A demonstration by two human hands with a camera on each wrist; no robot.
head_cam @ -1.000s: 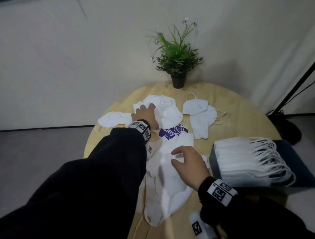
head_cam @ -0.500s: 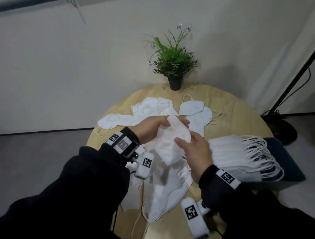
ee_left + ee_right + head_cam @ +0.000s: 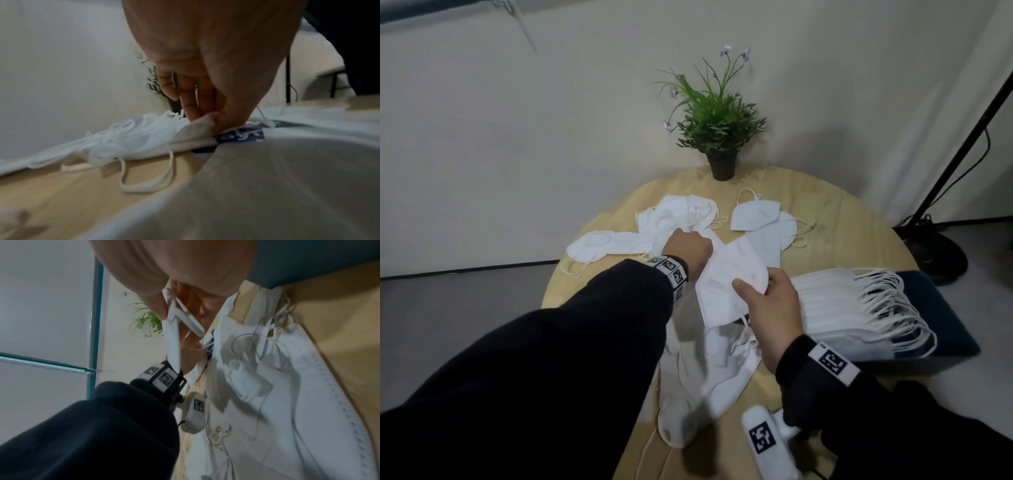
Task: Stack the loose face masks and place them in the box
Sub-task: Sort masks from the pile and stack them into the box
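My right hand [image 3: 770,301] holds a white folded face mask [image 3: 722,281] above the table's middle, thumb on top; the right wrist view shows the hand [image 3: 180,318] pinching that mask [image 3: 172,340]. My left hand [image 3: 688,248] reaches to a heap of loose masks [image 3: 681,214] at the back left. In the left wrist view its fingertips [image 3: 207,116] pinch the edge of one mask [image 3: 193,131]. More loose masks [image 3: 722,370] lie near me. A dark blue box [image 3: 941,315] at the right holds a stack of masks [image 3: 839,301].
Two masks [image 3: 756,216] lie at the back right of the round wooden table [image 3: 842,233], and one [image 3: 599,245] at the left edge. A potted plant [image 3: 719,137] stands at the far edge. A blue-printed wrapper [image 3: 242,136] lies under the heap. A black stand [image 3: 962,144] rises on the right.
My left hand brought a mask from the far heap to my right hand, then went back to the heap. My right hand left the near pile and now holds that mask alone.
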